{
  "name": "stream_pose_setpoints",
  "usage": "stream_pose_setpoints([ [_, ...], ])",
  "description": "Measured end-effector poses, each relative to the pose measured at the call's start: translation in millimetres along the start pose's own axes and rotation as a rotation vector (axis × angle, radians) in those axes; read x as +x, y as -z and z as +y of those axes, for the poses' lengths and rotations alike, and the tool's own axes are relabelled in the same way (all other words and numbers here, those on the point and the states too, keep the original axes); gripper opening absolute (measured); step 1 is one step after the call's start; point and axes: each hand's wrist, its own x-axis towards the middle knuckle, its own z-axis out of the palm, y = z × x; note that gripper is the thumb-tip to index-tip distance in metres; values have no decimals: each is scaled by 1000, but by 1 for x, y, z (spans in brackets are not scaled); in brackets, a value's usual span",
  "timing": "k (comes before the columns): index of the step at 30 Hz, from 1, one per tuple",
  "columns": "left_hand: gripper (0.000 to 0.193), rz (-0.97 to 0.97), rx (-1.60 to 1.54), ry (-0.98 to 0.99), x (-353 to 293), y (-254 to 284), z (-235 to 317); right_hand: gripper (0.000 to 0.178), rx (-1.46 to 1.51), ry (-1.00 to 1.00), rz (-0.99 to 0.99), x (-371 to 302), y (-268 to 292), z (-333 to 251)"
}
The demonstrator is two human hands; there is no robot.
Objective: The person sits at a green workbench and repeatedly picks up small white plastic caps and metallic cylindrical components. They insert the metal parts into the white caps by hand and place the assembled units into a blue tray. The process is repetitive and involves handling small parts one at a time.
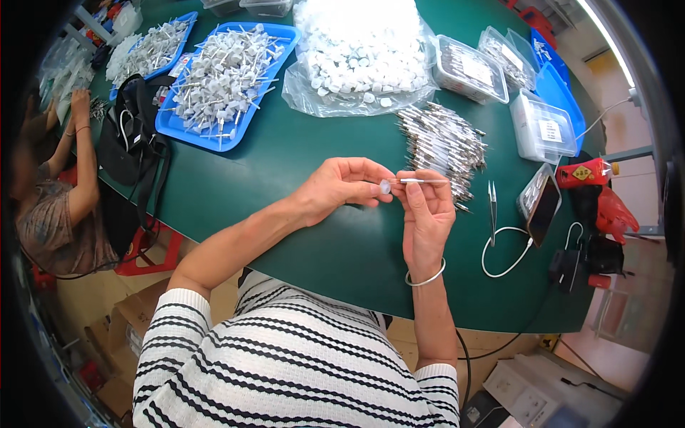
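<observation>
Over the green table my two hands meet in front of my chest. My left hand (342, 184) is closed, pinching a small translucent white cap (385, 187) between thumb and fingertips. Between the thumb and fingers of my right hand (426, 210) lies a thin pin-like rod (410, 180), metallic and white, pointing at the cap. Whether rod and cap touch is too small to tell. Just beyond the right hand a pile of similar metal rods (442, 146) lies on the table. Farther back sits a clear plastic bag (307, 93) full of white caps.
A blue tray (221, 145) at left holds capped rods; another blue tray (187, 25) stands behind it. Tweezers (492, 207), a phone (544, 207) with a white cable and clear plastic boxes (546, 132) are at right. A black bag (132, 135) and a co-worker (64, 192) are at left.
</observation>
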Motion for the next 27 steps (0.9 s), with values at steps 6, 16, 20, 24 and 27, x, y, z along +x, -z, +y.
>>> stream_pose_setpoints([
  [6,26,46,-114,27,1,0,6,15,17,11,15,-1,-1,-7],
  [16,27,6,-226,25,-1,3,0,12,-197,170,-69,-3,-3,-10],
  [20,28,-13,-259,36,0,5,-2,12,-301,228,-84,-4,-3,-9],
  [24,27,-18,-265,30,1,5,-2,13,-335,244,-64,-7,-6,-10],
  [27,26,-15,-269,36,1,4,-3,13,-335,271,-66,-8,-5,-9],
])
